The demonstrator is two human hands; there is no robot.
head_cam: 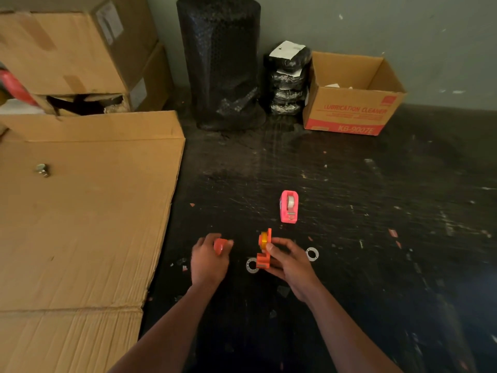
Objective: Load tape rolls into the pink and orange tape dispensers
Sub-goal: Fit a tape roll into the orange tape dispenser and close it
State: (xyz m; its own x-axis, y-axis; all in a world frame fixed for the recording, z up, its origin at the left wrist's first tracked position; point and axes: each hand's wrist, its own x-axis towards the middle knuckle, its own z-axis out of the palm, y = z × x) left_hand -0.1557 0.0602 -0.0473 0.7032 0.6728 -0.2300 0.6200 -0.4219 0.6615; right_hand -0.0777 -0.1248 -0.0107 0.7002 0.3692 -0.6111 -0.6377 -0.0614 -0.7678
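Over a scuffed black table (349, 211), the right hand (289, 261) grips the orange dispenser (264, 254); the left hand (208, 258) clutches an orange piece (219, 245).

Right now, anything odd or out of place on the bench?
A lone metal bolt lies on the flattened cardboard, far from the work. Two clear rings lie loose on the table, and paper scraps litter it.

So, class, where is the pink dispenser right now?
The pink dispenser stands on the dark table, just beyond the orange dispenser held in the right hand.
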